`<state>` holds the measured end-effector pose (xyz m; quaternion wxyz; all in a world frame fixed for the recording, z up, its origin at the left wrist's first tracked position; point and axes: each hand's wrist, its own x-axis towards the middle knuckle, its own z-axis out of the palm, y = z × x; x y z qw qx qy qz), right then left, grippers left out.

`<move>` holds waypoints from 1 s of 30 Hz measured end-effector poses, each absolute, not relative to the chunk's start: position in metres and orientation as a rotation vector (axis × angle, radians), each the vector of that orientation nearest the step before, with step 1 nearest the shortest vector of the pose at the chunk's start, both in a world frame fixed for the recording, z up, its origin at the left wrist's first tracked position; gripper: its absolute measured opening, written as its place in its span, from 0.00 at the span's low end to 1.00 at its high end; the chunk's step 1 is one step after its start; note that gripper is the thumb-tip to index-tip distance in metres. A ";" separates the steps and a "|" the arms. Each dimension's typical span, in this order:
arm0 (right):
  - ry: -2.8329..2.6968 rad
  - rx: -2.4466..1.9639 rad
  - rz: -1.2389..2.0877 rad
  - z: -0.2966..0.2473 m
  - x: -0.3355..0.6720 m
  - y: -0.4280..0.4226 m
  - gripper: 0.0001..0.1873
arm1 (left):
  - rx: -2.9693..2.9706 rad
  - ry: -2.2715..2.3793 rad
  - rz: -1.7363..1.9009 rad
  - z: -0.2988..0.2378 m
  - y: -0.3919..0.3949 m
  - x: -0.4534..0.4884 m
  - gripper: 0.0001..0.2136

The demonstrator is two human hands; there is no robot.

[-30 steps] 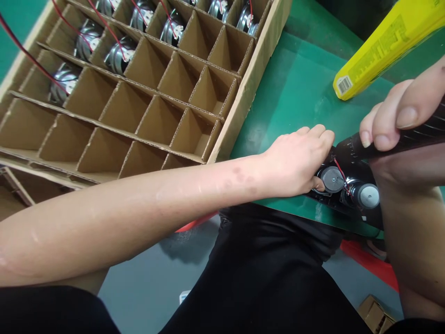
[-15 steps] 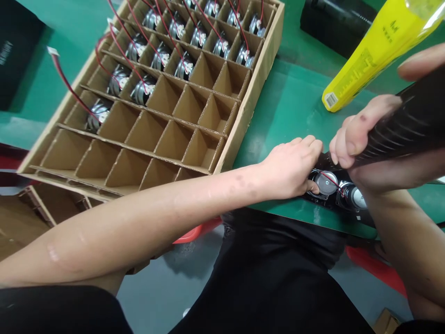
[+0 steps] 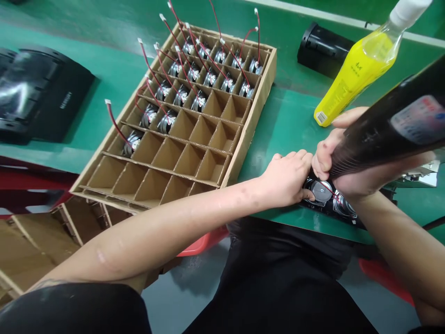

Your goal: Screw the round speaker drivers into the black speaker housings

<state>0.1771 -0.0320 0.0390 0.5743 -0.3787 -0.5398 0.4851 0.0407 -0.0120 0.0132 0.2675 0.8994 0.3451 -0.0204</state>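
Note:
At the green bench's front edge lies a black housing (image 3: 330, 204) with two round silver speaker drivers (image 3: 321, 191) and a thin red wire. My left hand (image 3: 288, 178) rests on its left end, fingers curled, thumb against the left driver. My right hand (image 3: 342, 160) is wrapped round a black ribbed power screwdriver (image 3: 389, 127), which slants down from the upper right with its tip hidden between my hands over the housing.
A cardboard divider box (image 3: 246, 134) holds several speaker drivers with red leads in its far cells. A yellow drink bottle (image 3: 358, 72) stands behind my hands. Black housings lie at the far left (image 3: 38, 93) and back (image 3: 323, 48). More cardboard (image 3: 31, 241) sits below the bench.
The view has tilted up and back, showing more of the bench. Both hands stay on the housing; my right hand's grip sits lower on the screwdriver.

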 end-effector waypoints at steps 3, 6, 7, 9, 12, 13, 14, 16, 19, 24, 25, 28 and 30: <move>-1.217 -0.738 1.196 0.023 0.180 -0.029 0.44 | 2.420 0.945 -0.051 0.011 -0.012 0.040 0.28; -1.236 -0.730 1.176 0.013 0.181 -0.027 0.46 | 2.426 0.959 -0.058 0.011 -0.011 0.042 0.29; -1.248 -0.720 1.168 0.012 0.182 -0.027 0.46 | 2.431 0.962 -0.058 0.010 -0.011 0.042 0.29; -1.271 -0.697 1.151 0.010 0.183 -0.025 0.47 | 2.436 0.973 -0.056 0.010 -0.011 0.044 0.29; -1.277 -0.667 1.111 0.009 0.185 -0.022 0.47 | 2.442 0.987 -0.054 0.011 -0.010 0.045 0.29; -1.276 -0.661 1.099 0.009 0.185 -0.021 0.46 | 2.445 0.988 -0.055 0.011 -0.010 0.045 0.29; -1.277 -0.655 1.088 0.008 0.185 -0.020 0.46 | 2.448 0.989 -0.057 0.011 -0.010 0.045 0.29; -1.283 -0.645 1.072 0.006 0.185 -0.018 0.45 | 2.455 0.991 -0.060 0.011 -0.010 0.045 0.30; -1.290 -0.629 1.055 0.002 0.186 -0.017 0.43 | 2.460 0.998 -0.064 0.009 -0.011 0.046 0.30; -1.320 -0.548 1.030 -0.007 0.189 -0.015 0.40 | 2.459 1.015 -0.046 0.008 -0.008 0.049 0.30; -1.332 -0.513 1.029 -0.009 0.189 -0.014 0.37 | 2.461 1.024 -0.032 0.011 -0.008 0.047 0.30; -1.359 -0.404 1.039 -0.011 0.190 -0.015 0.30 | 2.482 1.074 0.046 0.028 -0.019 0.034 0.27; -1.371 -0.358 1.041 -0.009 0.190 -0.018 0.28 | 2.487 1.139 0.148 0.041 -0.040 0.022 0.25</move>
